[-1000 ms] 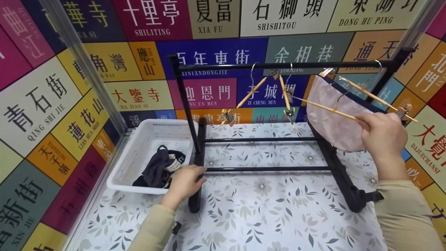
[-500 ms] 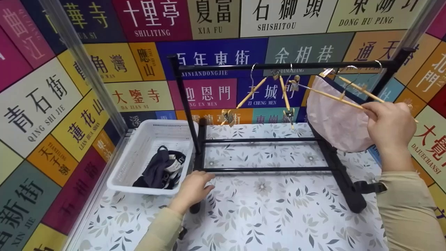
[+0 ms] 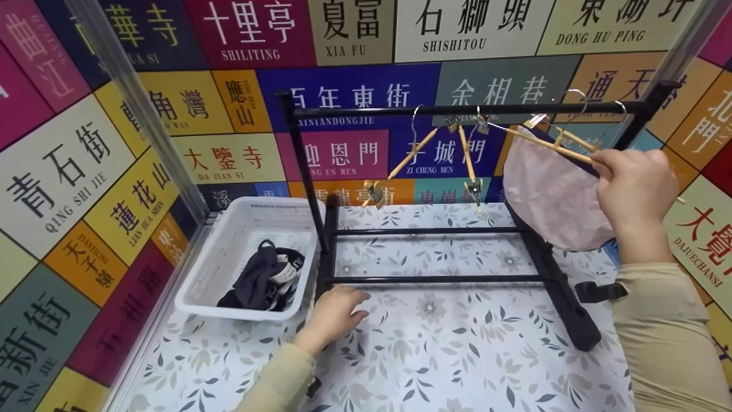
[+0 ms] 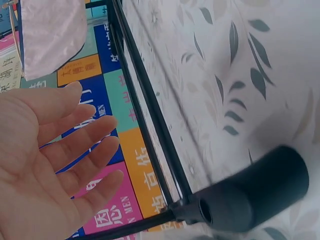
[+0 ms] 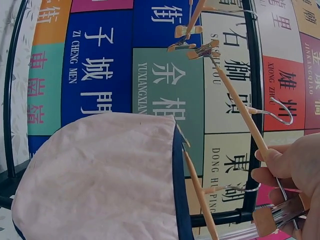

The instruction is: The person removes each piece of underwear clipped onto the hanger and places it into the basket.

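1. The right hand [image 3: 639, 186] pinches the wooden bar of a clip hanger [image 5: 235, 91] between thumb and fingers, near one end. No cloth shows on this hanger; the clip at the far end is bare, and the other clip sits by the fingers.
2. The left hand [image 3: 334, 320] grasps nothing: its fingers are loosely bent around an empty palm, just beside the foot of the rack.
3. The held hanger is up at the black top rail [image 3: 354, 112], its metal hook seemingly above the bar. Whether they touch, I cannot tell. The step in hand looks like hanging or adjusting it there; if so, the next move calls for lining the hook's opening up with the rail, lowering it over, and loosening the pinch only once it bears the weight.
4. Close beside it, a pale pink garment [image 3: 552, 194] with navy edging hangs from another clip hanger. A careless swing could snag it.
5. Further left, two more clip hangers hang from the rail.
6. Left of the rack, a white plastic basket [image 3: 194, 274] holds dark clothes [image 3: 254, 280].
7. Everything stands on a white surface [image 3: 457, 332] printed with grey leaves and flowers. Colourful panels lettered with Chinese names line the walls.
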The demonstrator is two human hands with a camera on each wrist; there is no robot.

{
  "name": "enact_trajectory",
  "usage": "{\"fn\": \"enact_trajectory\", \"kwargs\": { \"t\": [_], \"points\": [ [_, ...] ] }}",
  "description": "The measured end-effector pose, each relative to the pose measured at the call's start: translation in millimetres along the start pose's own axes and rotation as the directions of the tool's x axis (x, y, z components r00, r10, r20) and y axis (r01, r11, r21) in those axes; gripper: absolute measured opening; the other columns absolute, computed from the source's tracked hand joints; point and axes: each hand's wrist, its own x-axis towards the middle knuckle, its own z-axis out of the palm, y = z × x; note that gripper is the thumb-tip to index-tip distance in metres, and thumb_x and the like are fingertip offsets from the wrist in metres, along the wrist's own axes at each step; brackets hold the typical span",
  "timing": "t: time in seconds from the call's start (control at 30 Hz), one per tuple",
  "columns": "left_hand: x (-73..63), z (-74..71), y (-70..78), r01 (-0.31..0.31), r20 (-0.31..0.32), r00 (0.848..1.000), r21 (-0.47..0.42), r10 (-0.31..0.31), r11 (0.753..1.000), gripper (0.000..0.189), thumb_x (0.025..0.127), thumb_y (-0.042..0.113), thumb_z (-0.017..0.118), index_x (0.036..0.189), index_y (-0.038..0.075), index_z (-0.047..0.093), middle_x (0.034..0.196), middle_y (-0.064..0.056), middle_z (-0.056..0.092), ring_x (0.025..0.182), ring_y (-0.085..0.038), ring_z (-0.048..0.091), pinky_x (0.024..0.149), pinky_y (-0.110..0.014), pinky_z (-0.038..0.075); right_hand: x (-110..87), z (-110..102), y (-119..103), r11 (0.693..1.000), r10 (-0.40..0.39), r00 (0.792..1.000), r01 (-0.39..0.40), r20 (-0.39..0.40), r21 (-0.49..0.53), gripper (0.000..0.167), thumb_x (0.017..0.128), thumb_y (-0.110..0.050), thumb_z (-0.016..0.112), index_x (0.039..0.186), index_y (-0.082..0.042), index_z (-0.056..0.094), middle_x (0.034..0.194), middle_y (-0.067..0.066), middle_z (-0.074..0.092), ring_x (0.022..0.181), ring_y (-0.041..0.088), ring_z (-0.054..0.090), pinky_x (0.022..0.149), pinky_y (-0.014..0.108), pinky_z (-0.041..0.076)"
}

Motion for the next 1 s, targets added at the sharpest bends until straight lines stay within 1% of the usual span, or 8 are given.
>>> {"fn": "enact_trajectory", "kwargs": {
  "t": [0.13,0.27,0.37,0.47,0.6,0.77,0.87,1.0],
  "points": [
    [2.0,4.4,6.4,-0.027,-0.009,1.000,-0.006,0.027,1.000,0.029,0.086,0.022,0.076,0.112,0.010,0.071,0.102,-0.005,0.071,0.094,-0.026,0.066,0.080,-0.041,0.053,2.8,4,-5,1.000,0.021,0.999,-0.020,0.047,-0.018,0.025,0.100,-0.011,0.056,0.120,-0.006,0.069,0.108,0.024,0.065,0.098,0.044,0.046,0.076,0.063,0.036],
    [3.1,8.4,11.3,-0.024,0.001,1.000,-0.021,0.024,0.999,0.029,0.086,0.023,0.075,0.112,0.012,0.072,0.103,-0.004,0.071,0.096,-0.025,0.065,0.083,-0.041,0.052,2.2,9,-7,1.000,0.009,1.000,-0.009,0.028,-0.011,0.023,0.099,-0.012,0.059,0.117,-0.006,0.071,0.105,0.023,0.067,0.094,0.044,0.048,0.071,0.063,0.039],
    [5.0,11.2,14.5,-0.016,0.009,1.000,-0.027,0.017,1.000,0.028,0.087,0.025,0.074,0.112,0.013,0.072,0.100,-0.003,0.070,0.095,-0.024,0.065,0.085,-0.040,0.051,2.0,12,-9,1.000,0.007,1.000,-0.007,0.021,-0.011,0.022,0.099,-0.013,0.060,0.115,-0.006,0.072,0.104,0.023,0.068,0.091,0.043,0.049,0.067,0.062,0.039],
    [7.8,14.0,18.2,-0.026,0.011,1.000,-0.028,0.027,0.999,0.028,0.088,0.025,0.074,0.112,0.012,0.072,0.097,-0.002,0.070,0.093,-0.023,0.064,0.084,-0.038,0.051,2.1,16,-12,1.000,0.017,0.999,-0.015,0.045,-0.027,0.022,0.100,-0.015,0.058,0.115,-0.006,0.071,0.105,0.023,0.067,0.090,0.043,0.048,0.064,0.062,0.039],
    [11.9,17.0,24.2,-0.037,0.028,0.999,-0.037,0.038,0.999,0.029,0.088,0.024,0.073,0.114,0.013,0.071,0.099,-0.002,0.071,0.095,-0.022,0.064,0.084,-0.037,0.051,0.4,20,-14,1.000,0.004,0.998,-0.003,0.060,-0.023,0.021,0.099,-0.014,0.060,0.113,-0.005,0.071,0.106,0.023,0.068,0.090,0.044,0.049,0.062,0.062,0.039],
    [17.7,20.9,32.3,-0.041,0.040,0.998,-0.049,0.043,0.998,0.030,0.089,0.025,0.073,0.116,0.014,0.071,0.101,0.000,0.072,0.095,-0.021,0.065,0.086,-0.037,0.051,-3.1,23,-16,1.000,-0.011,0.997,0.012,0.076,-0.011,0.020,0.097,-0.013,0.062,0.112,-0.005,0.072,0.106,0.023,0.067,0.089,0.044,0.049,0.064,0.061,0.041],
    [21.7,22.7,37.2,-0.043,0.041,0.998,-0.054,0.045,0.998,0.030,0.089,0.026,0.073,0.116,0.014,0.071,0.101,0.000,0.072,0.094,-0.020,0.066,0.087,-0.037,0.051,-3.6,22,-17,1.000,-0.014,0.996,0.014,0.086,-0.006,0.020,0.097,-0.013,0.062,0.112,-0.004,0.071,0.107,0.024,0.067,0.091,0.046,0.051,0.067,0.062,0.042],
    [26.9,24.6,43.4,-0.048,0.040,0.998,-0.059,0.050,0.997,0.029,0.089,0.026,0.073,0.116,0.015,0.072,0.101,0.001,0.072,0.092,-0.018,0.066,0.084,-0.035,0.052,-3.2,20,-16,1.000,-0.023,0.995,0.022,0.095,0.010,0.019,0.097,-0.013,0.062,0.111,-0.004,0.071,0.110,0.023,0.066,0.095,0.048,0.054,0.068,0.063,0.042]
  ]
}}
